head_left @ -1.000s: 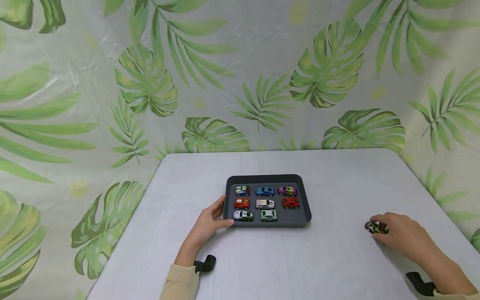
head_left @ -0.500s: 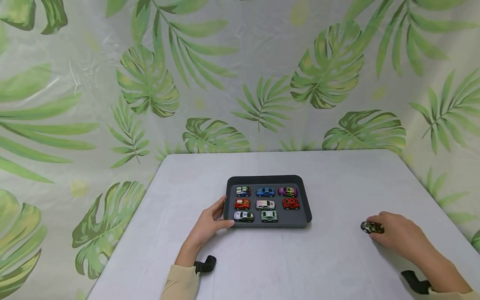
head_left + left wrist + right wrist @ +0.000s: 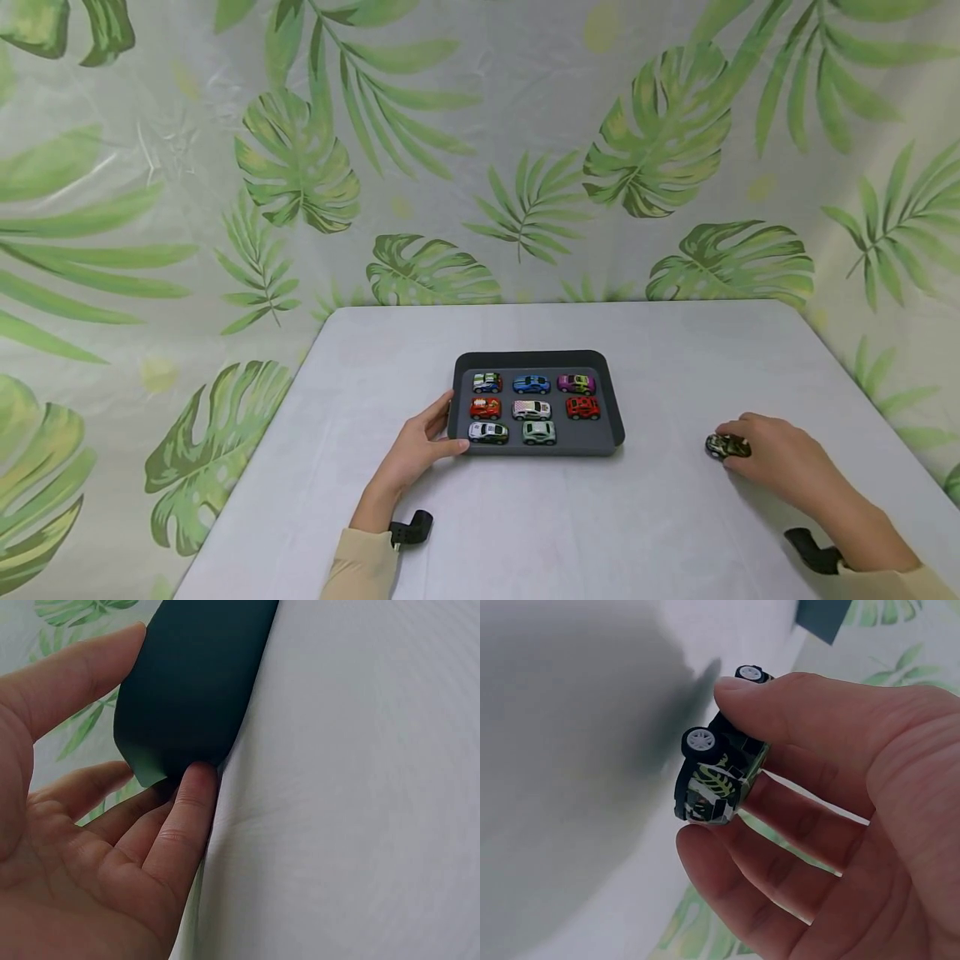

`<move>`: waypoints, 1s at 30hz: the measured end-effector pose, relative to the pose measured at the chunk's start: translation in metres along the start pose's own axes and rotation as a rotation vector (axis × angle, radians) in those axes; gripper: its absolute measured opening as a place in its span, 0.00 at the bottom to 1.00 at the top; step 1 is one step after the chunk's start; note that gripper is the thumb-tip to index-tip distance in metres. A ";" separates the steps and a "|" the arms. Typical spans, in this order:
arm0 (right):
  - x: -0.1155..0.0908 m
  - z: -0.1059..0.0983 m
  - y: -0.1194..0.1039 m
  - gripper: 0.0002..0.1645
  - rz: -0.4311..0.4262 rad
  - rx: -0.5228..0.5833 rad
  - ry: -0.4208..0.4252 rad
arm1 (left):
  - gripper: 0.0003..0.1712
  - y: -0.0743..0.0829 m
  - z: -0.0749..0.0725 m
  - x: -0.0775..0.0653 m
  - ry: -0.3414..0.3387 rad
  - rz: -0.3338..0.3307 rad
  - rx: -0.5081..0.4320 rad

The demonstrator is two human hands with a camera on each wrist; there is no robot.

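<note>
At the left side of a dark grey tray (image 3: 542, 451), my left hand (image 3: 417, 443) holds the front left corner between thumb and fingers. The left wrist view shows the fingertips against the tray's dark wall (image 3: 202, 682). Toy cars stand in rows in the tray, among them a blue car (image 3: 531, 384), a purple car (image 3: 576, 384) and a pale green car (image 3: 539, 432). To the right of the tray, my right hand (image 3: 783, 457) pinches a camouflage-patterned toy car (image 3: 726, 447). Its white-hubbed wheels and green-and-black body (image 3: 718, 787) show in the right wrist view, above its shadow.
A white table (image 3: 600, 533) bears the tray, which stands around its middle. Behind it hangs a leaf-patterned curtain (image 3: 525, 125). A black wrist camera (image 3: 411, 527) sits on the left wrist and another black wrist camera (image 3: 813, 552) on the right.
My right hand has moved left toward the tray with the camouflage toy car, a short way. The left hand and the tray have stayed in place.
</note>
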State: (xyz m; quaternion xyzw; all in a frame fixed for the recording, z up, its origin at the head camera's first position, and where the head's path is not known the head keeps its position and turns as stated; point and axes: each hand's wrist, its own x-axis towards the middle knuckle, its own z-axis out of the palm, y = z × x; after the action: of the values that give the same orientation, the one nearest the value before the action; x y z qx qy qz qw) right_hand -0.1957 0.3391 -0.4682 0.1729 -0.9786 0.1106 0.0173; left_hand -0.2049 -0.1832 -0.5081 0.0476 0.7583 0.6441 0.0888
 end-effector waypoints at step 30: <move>0.046 -0.014 -0.063 0.18 -0.078 0.030 0.036 | 0.54 -0.001 0.000 0.001 0.008 0.005 0.013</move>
State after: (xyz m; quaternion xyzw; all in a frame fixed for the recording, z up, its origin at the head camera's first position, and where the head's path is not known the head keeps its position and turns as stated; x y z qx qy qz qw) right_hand -0.2178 0.2693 -0.4385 0.2090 -0.9688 0.1277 0.0366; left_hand -0.2061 -0.1827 -0.5091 0.0473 0.7626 0.6397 0.0839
